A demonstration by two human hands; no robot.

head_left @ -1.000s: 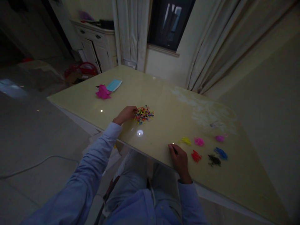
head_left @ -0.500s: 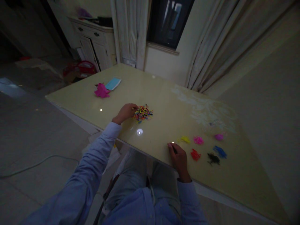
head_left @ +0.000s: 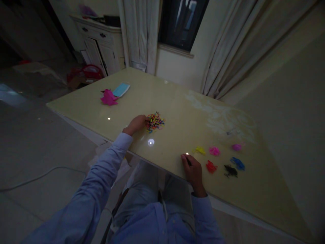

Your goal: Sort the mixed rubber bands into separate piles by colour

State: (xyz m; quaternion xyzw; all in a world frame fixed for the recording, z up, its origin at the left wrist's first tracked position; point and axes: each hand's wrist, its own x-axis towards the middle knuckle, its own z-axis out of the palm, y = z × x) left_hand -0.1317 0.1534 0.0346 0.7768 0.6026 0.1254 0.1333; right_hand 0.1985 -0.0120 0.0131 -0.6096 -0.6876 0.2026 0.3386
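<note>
A mixed heap of small coloured rubber bands [head_left: 155, 122] lies on the table. At its left edge are the fingertips of my left hand [head_left: 136, 124], pinched together on rubber bands; exactly which ones is hidden. My right hand [head_left: 193, 170] rests at the table's front edge, fingers curled closed with thumb against forefinger; whatever it may hold is out of sight. Right of it lie single-colour heaps of bands: yellow [head_left: 200, 150], pink [head_left: 214, 151], red [head_left: 211, 166], black [head_left: 231, 171] and blue [head_left: 238, 163]. Behind the blue heap sits a small purple bundle [head_left: 236, 147].
The pale glossy table [head_left: 175, 108] has a crumpled magenta wrapper [head_left: 109, 98] and a light blue face mask [head_left: 121, 89] at its far left. A small clear piece [head_left: 230, 133] lies at the right. Curtains [head_left: 228, 51] and a cabinet [head_left: 99, 44] stand beyond.
My left fingers have shifted slightly at the left edge of the mixed heap. The right hand stays closed in the same place. The camera view has moved slightly.
</note>
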